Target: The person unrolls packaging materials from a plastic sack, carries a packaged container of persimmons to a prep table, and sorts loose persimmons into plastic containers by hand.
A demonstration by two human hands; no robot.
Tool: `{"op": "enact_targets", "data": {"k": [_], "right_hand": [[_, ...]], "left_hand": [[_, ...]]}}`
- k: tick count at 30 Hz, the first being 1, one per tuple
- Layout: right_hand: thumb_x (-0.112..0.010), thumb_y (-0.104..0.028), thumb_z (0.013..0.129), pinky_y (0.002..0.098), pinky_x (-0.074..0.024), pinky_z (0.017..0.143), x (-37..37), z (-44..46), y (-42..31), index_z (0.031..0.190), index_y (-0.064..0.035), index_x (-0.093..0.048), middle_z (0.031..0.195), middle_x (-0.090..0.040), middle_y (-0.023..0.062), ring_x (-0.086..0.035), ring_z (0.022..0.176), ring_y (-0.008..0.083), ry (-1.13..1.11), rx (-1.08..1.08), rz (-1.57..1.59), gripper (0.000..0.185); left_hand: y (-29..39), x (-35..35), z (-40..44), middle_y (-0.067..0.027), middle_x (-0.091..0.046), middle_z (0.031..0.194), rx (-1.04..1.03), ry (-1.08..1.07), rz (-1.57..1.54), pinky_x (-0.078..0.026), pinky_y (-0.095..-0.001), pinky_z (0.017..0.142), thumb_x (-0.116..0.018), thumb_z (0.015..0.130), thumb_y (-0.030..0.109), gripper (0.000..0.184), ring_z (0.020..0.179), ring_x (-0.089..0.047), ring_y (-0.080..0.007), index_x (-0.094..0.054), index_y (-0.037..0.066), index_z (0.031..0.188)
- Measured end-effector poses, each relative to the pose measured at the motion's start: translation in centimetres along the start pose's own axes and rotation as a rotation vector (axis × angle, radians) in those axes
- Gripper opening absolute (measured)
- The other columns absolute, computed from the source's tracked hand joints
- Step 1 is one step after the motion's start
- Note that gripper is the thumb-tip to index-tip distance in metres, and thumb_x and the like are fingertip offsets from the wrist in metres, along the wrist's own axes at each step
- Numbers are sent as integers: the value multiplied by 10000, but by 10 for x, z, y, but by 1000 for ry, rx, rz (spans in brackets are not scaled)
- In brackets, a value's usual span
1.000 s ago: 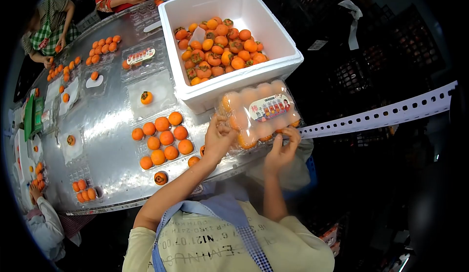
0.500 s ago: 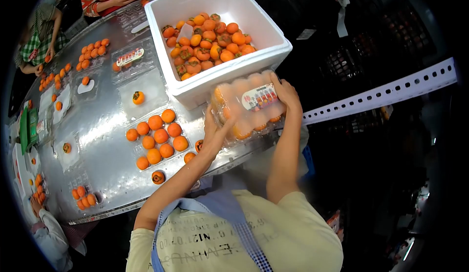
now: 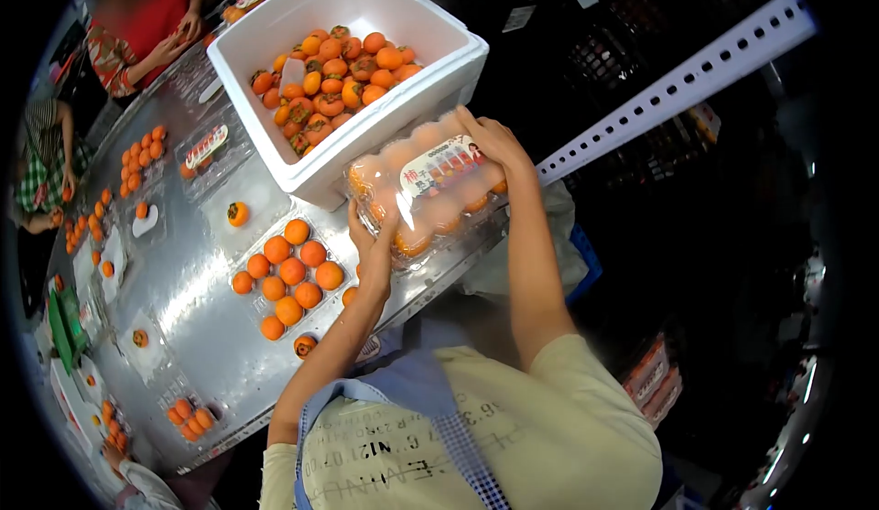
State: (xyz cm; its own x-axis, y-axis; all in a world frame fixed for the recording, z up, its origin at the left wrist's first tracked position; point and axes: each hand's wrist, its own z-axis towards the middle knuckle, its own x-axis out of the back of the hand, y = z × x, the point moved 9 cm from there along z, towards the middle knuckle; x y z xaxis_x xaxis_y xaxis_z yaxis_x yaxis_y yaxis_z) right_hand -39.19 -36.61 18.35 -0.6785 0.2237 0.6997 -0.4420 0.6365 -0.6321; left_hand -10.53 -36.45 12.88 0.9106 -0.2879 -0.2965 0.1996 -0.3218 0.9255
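Note:
A closed clear plastic pack (image 3: 423, 206) of orange persimmons, with a printed label on its lid, is between my hands just in front of the white foam box (image 3: 322, 186). My left hand (image 3: 374, 246) grips its near left side, thumb and fingers around the edge. My right hand (image 3: 497, 148) holds the far right end, its fingers over the corner. Left of my left forearm, an open tray of persimmons (image 3: 292, 272) lies on the metal table (image 3: 206, 336). A loose persimmon (image 3: 305, 346) sits near the table edge.
Loose persimmons (image 3: 352, 70) fill the foam box's bottom. Other trays and a labelled pack (image 3: 206, 146) lie farther left. A perforated white metal bar (image 3: 678, 84) juts out on the right. Co-workers' hands (image 3: 174, 43) show at the far side and left end.
The view has turned and shifted, so the box and table appear farther left. Both hands still hold the pack; my right hand has shifted its grip along the end.

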Motion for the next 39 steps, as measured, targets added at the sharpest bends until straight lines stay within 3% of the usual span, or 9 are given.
{"op": "enact_targets", "data": {"k": [6, 11, 21, 30, 32, 34, 35, 38, 39], "right_hand": [[-356, -691, 873, 317, -409, 980, -30, 5, 6, 1283, 1, -517, 1256, -553, 157, -526, 1152, 229, -360, 10, 467, 821], [-403, -769, 793, 331, -450, 933, -29, -15, 2, 1329, -92, -498, 1286, -532, 149, -550, 1119, 218, -423, -83, 329, 869], [-383, -735, 823, 350, -331, 1044, -29, -15, 9, 1288, -18, -522, 1316, -501, 204, -466, 1233, 283, -204, -43, 252, 867], [-449, -682, 810, 382, -412, 962, -23, -8, -5, 1241, 37, -539, 1243, -547, 246, -546, 1142, 340, -98, 20, 62, 843], [-481, -591, 844, 390, -427, 940, -2, -22, -22, 1189, 15, -582, 1193, -582, 221, -562, 1110, 335, 110, 148, -12, 704], [-500, -517, 871, 399, -436, 926, 20, -59, -48, 1150, 3, -607, 1166, -598, 208, -572, 1091, 332, 417, 391, -111, 599], [-553, -312, 896, 379, -464, 877, 29, -83, -58, 1081, -3, -630, 1090, -635, 175, -604, 1030, 308, 561, 570, -9, 368], [-608, -116, 856, 341, -489, 754, 34, -159, -47, 952, 7, -630, 908, -661, 149, -637, 838, 289, 762, 745, 451, 157], [-592, -112, 873, 317, -487, 709, 20, -171, -20, 919, 24, -628, 827, -659, 119, -634, 754, 226, 743, 673, 547, 148]], "left_hand": [[-6, -8, -15, -188, -176, 1470, 150, -40, -112, -228, -413, 1096, -658, 828, 431, 968, 1338, -250, -307, -2, 110, 1463], [2, -5, -10, -171, -242, 1433, 148, -39, -139, -342, -398, 1035, -640, 846, 414, 938, 1290, -335, -300, 9, 136, 1463], [13, -1, -16, -178, -254, 1433, 201, -47, -95, -388, -431, 1007, -632, 857, 398, 934, 1277, -362, -346, 30, 142, 1464], [-3, 0, -20, -128, -371, 1363, 187, -43, -267, -417, -395, 992, -610, 879, 362, 782, 1235, -431, -265, -119, 139, 1445], [3, -1, -23, -132, -360, 1374, 169, -31, -287, -407, -392, 1001, -611, 876, 370, 793, 1243, -422, -266, -119, 125, 1447], [2, 6, -26, -144, -304, 1422, 120, -17, -288, -267, -384, 1085, -597, 867, 440, 858, 1319, -311, -259, -90, 76, 1456], [6, 4, -30, -143, -289, 1432, 87, -16, -240, -230, -380, 1096, -591, 867, 456, 867, 1329, -289, -256, -85, 71, 1457], [-1, 2, -36, -147, -199, 1482, 133, -22, -170, -124, -431, 1118, -555, 869, 515, 889, 1374, -180, -266, -50, 97, 1470], [-3, 2, -35, -150, -174, 1492, 154, -34, -166, -113, -446, 1118, -551, 856, 548, 913, 1379, -160, -278, -41, 110, 1472]]}}
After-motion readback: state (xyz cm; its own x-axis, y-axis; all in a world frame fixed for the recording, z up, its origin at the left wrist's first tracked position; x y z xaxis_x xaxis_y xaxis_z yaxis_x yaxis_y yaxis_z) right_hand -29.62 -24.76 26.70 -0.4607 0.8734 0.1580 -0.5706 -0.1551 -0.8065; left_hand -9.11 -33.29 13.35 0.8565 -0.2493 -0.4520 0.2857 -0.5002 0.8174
